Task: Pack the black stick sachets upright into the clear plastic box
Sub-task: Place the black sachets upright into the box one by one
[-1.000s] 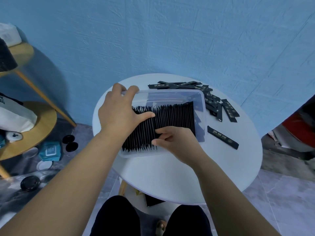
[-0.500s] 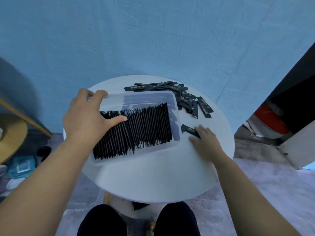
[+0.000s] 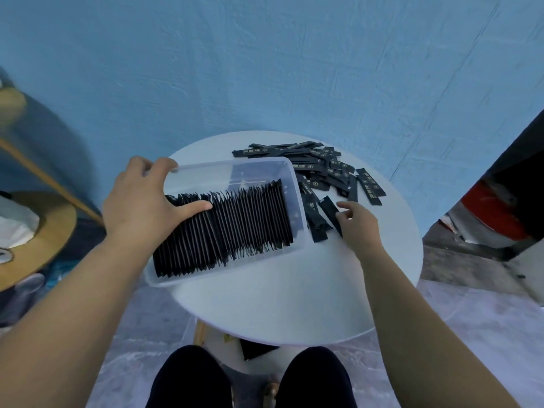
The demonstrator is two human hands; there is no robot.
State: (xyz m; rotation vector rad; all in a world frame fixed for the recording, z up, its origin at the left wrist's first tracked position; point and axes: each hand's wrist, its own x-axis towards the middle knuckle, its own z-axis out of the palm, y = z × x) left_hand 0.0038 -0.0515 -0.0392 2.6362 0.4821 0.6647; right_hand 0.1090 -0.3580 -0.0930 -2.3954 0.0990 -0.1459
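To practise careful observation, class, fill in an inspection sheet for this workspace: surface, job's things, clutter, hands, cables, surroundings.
Surface: round white table.
Job's things: clear box holding a row of upright sachets; loose sachets heaped right of it.
Clutter: nothing seen.
Hands: left hand grips the box's far left corner, thumb on the row; right hand touches one of the loose ones, grip unclear.
Cables: nothing seen.
Surroundings: blue wall, wooden shelf left, grey floor.
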